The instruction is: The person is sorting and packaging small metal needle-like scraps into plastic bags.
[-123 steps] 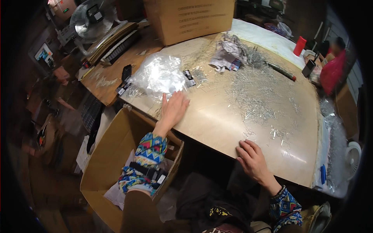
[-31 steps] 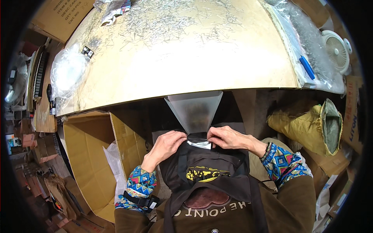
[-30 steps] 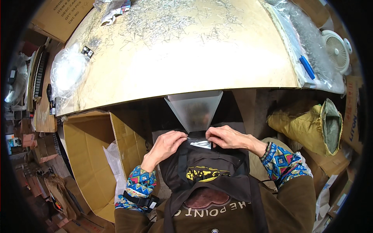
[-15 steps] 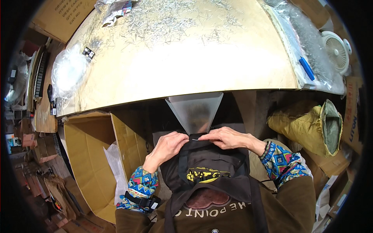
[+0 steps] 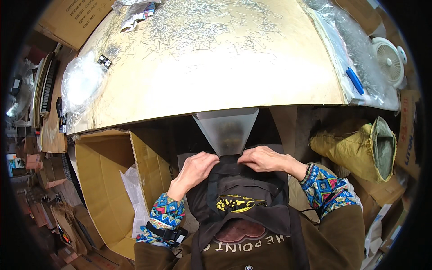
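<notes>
A wide tan table fills the upper view, its far half strewn with thin metal slivers. A clear plastic bag lies at its left edge, a blue pen at its right edge. Below the near edge hangs a translucent funnel. The left hand and right hand pinch dark fabric at the funnel's narrow end; what sits under the fingers is hidden. An open cardboard box stands left, a yellow sack right.
</notes>
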